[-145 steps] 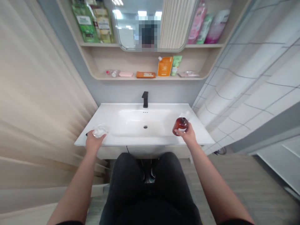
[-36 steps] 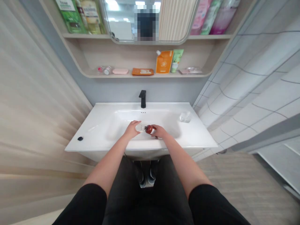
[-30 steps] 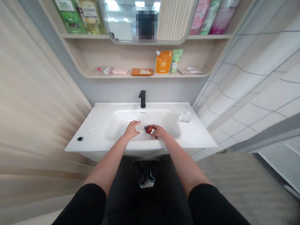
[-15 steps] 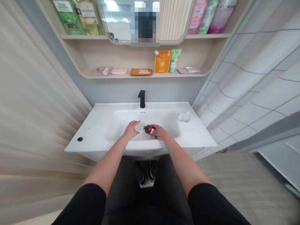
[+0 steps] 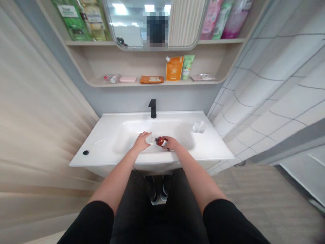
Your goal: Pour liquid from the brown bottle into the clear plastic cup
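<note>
Over the white sink basin (image 5: 122, 134), my left hand (image 5: 142, 141) is closed round a small clear bottle (image 5: 150, 139), tilted with its mouth towards the right. My right hand (image 5: 171, 143) grips a reddish-brown bottle (image 5: 160, 141) with a white label, tipped on its side. The brown bottle's dark neck points left, right at the clear bottle's mouth. Whether the two touch, and whether any liquid passes between them, is too small to tell.
A black faucet (image 5: 152, 108) rises behind the basin. Crumpled clear plastic (image 5: 198, 127) lies on the right of the counter, a small black cap (image 5: 85, 153) on the left. Above, a shelf (image 5: 101, 83) holds an orange pouch (image 5: 174, 68), a green tube (image 5: 187, 67) and several small items.
The view has shifted slightly. Both hands keep their holds, and the two bottles stay almost in the same place, neck to mouth.
</note>
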Motion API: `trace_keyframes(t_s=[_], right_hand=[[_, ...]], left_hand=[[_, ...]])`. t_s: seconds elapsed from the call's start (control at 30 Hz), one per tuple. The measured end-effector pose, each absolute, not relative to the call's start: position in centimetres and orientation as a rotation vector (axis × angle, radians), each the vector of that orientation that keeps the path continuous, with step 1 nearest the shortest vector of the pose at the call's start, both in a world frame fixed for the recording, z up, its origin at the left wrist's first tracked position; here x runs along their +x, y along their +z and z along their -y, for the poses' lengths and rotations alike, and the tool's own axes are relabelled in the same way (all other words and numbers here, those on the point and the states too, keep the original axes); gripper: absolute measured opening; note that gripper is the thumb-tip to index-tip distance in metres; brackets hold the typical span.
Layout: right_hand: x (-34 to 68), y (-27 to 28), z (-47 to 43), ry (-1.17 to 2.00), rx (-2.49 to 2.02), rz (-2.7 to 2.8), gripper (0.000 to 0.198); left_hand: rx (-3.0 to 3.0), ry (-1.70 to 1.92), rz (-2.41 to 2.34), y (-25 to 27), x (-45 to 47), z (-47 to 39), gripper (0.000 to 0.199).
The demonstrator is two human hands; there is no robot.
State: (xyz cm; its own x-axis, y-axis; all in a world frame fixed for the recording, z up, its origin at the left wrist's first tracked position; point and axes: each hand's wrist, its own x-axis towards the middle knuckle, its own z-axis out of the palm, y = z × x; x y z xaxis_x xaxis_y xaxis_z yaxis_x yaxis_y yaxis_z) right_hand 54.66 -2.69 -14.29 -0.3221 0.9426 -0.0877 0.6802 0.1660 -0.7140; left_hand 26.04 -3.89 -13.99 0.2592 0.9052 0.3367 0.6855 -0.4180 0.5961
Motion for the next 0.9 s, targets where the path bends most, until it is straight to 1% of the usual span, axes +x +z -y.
trace_keyframes(t_s=[0.3, 0.57, 0.9], right_hand=[[54.63, -14.13, 2.77, 0.957, -1.564, 2.065, 0.082], [54.68, -14.14, 2.81, 0.978, -1.560, 2.063, 0.083], [54.71, -14.67, 2.49, 0.941, -1.551, 2.088, 0.083]], left_hand=[[2.220, 0.918, -1.458, -14.36, 25.93, 3.66, 0.087], [2.233, 0.929, -1.442, -14.52, 25.84, 3.67, 0.083], [2.223, 0.927, -1.460, -14.15, 26.01, 3.77, 0.086]])
